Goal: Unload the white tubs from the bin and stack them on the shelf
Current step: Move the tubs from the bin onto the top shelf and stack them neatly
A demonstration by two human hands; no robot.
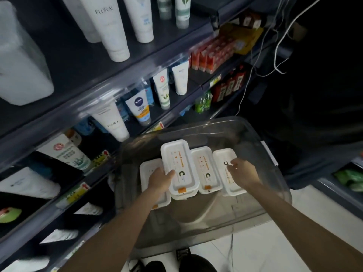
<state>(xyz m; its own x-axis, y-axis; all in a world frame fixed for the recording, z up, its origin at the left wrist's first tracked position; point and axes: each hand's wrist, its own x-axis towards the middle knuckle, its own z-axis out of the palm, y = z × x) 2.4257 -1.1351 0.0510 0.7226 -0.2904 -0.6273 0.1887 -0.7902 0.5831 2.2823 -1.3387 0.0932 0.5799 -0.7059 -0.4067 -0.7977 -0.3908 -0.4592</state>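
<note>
A clear plastic bin point(271, 185) stands on the floor below me with several white tubs in it. My left hand point(159, 180) grips the left edge of a raised tub point(177, 163) with orange print, thumb on its lid. That tub sits higher than the others and overlaps a plain tub point(150, 171) at the far left. To its right lie a third tub point(205, 169) and a fourth tub point(225, 171). My right hand point(242, 170) is over the fourth tub, fingers curled at its far right edge.
Dark shelves point(137, 63) with white tubes and bottles run along the left, with red boxes point(212, 54) farther back. White cables point(279, 48) hang at the upper right. Pale floor tiles point(275, 248) and my dark shoes point(176, 264) show at the bottom.
</note>
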